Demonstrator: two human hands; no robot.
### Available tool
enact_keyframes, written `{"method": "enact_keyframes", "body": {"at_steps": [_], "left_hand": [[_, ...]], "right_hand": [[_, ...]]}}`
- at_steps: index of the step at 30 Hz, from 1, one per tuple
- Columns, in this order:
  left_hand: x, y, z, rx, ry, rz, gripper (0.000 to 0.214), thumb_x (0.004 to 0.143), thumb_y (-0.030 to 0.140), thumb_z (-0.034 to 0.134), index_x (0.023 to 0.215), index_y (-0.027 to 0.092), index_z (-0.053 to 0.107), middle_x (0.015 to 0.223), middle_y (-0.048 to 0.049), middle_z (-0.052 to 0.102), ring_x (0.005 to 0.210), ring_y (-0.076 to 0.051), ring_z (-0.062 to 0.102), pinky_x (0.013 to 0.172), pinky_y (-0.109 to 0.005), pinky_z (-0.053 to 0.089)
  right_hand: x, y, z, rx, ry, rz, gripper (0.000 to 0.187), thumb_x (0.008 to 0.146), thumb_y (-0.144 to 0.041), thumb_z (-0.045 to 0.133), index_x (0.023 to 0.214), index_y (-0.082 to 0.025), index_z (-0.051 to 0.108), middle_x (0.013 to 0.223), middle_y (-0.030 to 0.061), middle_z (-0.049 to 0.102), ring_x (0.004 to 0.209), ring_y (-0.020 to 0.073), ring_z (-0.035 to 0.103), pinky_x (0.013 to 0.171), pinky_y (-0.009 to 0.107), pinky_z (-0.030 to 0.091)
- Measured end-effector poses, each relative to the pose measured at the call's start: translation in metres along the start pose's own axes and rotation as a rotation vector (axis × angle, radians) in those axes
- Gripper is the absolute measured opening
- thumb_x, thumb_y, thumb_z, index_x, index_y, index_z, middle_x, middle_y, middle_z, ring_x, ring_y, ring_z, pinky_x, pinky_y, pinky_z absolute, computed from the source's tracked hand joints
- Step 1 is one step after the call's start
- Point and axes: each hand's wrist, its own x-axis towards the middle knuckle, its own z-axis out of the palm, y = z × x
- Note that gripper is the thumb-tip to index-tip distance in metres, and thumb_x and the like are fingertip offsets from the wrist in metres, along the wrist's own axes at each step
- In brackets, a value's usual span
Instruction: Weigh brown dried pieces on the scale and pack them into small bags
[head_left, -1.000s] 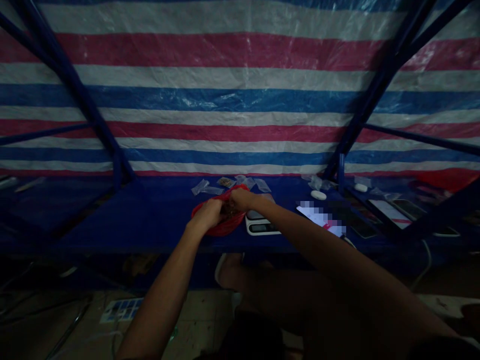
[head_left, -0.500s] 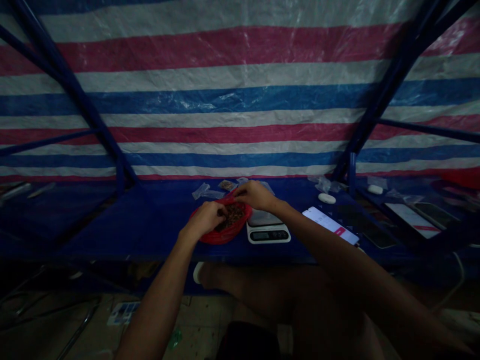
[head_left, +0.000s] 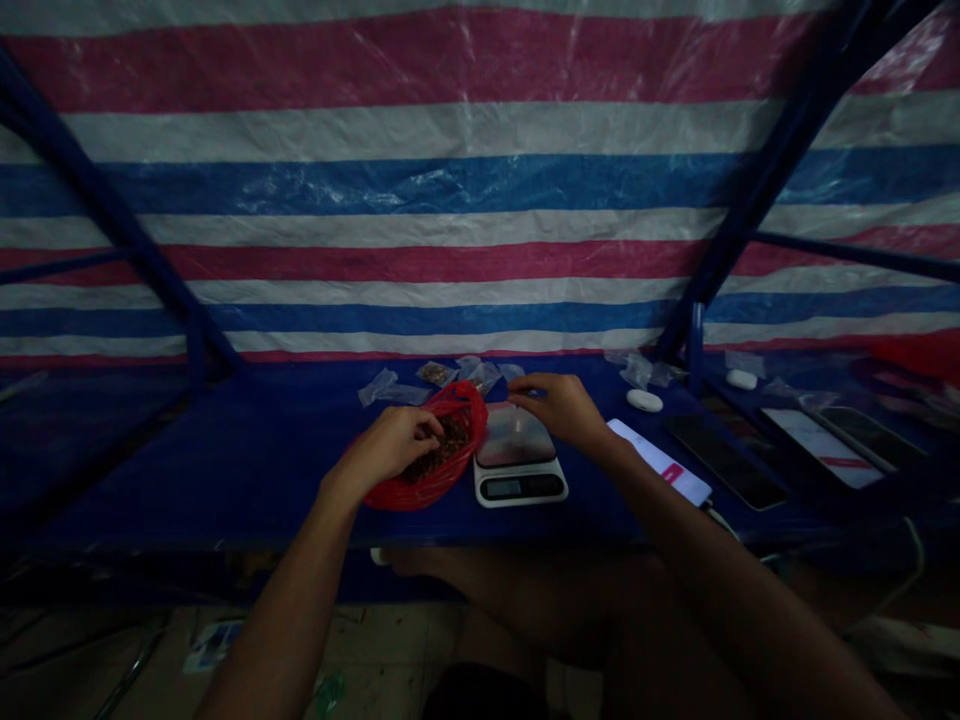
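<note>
Reaching into the mouth of a red plastic bag [head_left: 401, 490] with my left hand [head_left: 386, 447], I have my fingers curled down among the dark brown dried pieces [head_left: 448, 443] inside it. I can't tell whether they're pinching any of those pieces. The bag lies on the blue-covered counter [head_left: 225, 480], just left of a white digital kitchen scale [head_left: 520, 463], and its side nearly meets the scale. My right hand [head_left: 559, 410] hangs half open just above the far right of the scale's platform, with nothing visible in it.

Beyond the bag, near the far edge of the counter, lie clear plastic bags [head_left: 386, 388] and a small packet of something brown [head_left: 436, 373]. To the right of the scale are a white slip with a pink mark [head_left: 660, 462], a white oval object [head_left: 644, 400] and a dark smartphone [head_left: 726, 460]. A striped tarp [head_left: 375, 180] hangs behind a blue steel frame [head_left: 780, 170].
</note>
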Motion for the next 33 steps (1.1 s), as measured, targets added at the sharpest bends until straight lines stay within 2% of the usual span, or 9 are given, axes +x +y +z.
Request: {"method": "enact_keyframes", "body": {"at_steps": [8,14,18,23,26,29,33], "left_hand": [[0.003,0.012,0.000,-0.010,-0.005,-0.026,0.019,0.085,0.020,0.064,0.099,0.020,0.077,0.096,-0.0045,0.080,0.086,-0.020,0.075,0.075,-0.029,0.056],[0.011,0.023,-0.004,0.009,0.010,0.044,0.019,0.086,0.020,0.065,0.100,0.021,0.078,0.100,-0.0049,0.080,0.087,-0.020,0.075,0.079,-0.030,0.057],[0.021,0.041,-0.010,0.046,0.031,0.122,0.018,0.086,0.020,0.066,0.099,0.022,0.078,0.101,-0.0029,0.080,0.090,-0.021,0.074,0.084,-0.030,0.057],[0.040,0.071,-0.011,0.084,0.057,0.240,0.014,0.087,0.019,0.069,0.097,0.021,0.079,0.099,-0.0021,0.080,0.089,-0.019,0.073,0.085,-0.028,0.055],[0.058,0.087,-0.005,0.110,0.019,0.297,0.016,0.086,0.016,0.069,0.098,0.019,0.079,0.099,-0.0032,0.080,0.090,-0.018,0.073,0.083,-0.028,0.054],[0.076,0.099,0.005,0.169,-0.061,0.362,0.017,0.086,0.014,0.069,0.099,0.018,0.079,0.099,-0.0048,0.080,0.089,-0.018,0.073,0.081,-0.027,0.052],[0.089,0.110,0.016,0.221,-0.128,0.366,0.019,0.084,0.013,0.070,0.099,0.019,0.081,0.097,-0.0050,0.081,0.086,-0.018,0.073,0.080,-0.027,0.051]], "right_hand": [[-0.003,0.011,0.000,-0.006,-0.048,-0.039,0.014,0.087,-0.019,0.072,0.099,-0.022,0.080,0.103,0.0043,0.081,0.094,0.0225,0.076,0.085,0.033,0.059],[-0.004,0.007,-0.002,-0.063,-0.109,-0.104,0.012,0.089,-0.021,0.071,0.098,-0.020,0.078,0.100,0.0051,0.080,0.091,0.0215,0.074,0.082,0.032,0.055],[-0.003,0.004,-0.005,-0.063,-0.126,-0.128,0.011,0.091,-0.021,0.069,0.097,-0.020,0.078,0.101,0.0056,0.079,0.092,0.0215,0.073,0.084,0.033,0.054],[-0.014,0.000,-0.019,-0.062,-0.059,-0.160,0.015,0.092,-0.020,0.065,0.099,-0.019,0.078,0.099,0.0068,0.078,0.091,0.0199,0.072,0.081,0.030,0.053],[-0.029,-0.001,-0.025,-0.089,-0.229,-0.124,0.013,0.092,-0.024,0.068,0.097,-0.020,0.079,0.094,0.0054,0.078,0.082,0.0184,0.070,0.074,0.027,0.050],[-0.041,0.001,-0.023,-0.161,-0.416,-0.084,0.014,0.090,-0.022,0.070,0.099,-0.020,0.080,0.098,0.0074,0.078,0.085,0.0198,0.071,0.074,0.027,0.049],[-0.047,0.005,-0.021,-0.212,-0.463,-0.065,0.016,0.091,-0.016,0.065,0.097,-0.018,0.079,0.099,0.0087,0.077,0.086,0.0198,0.069,0.077,0.028,0.048]]}}
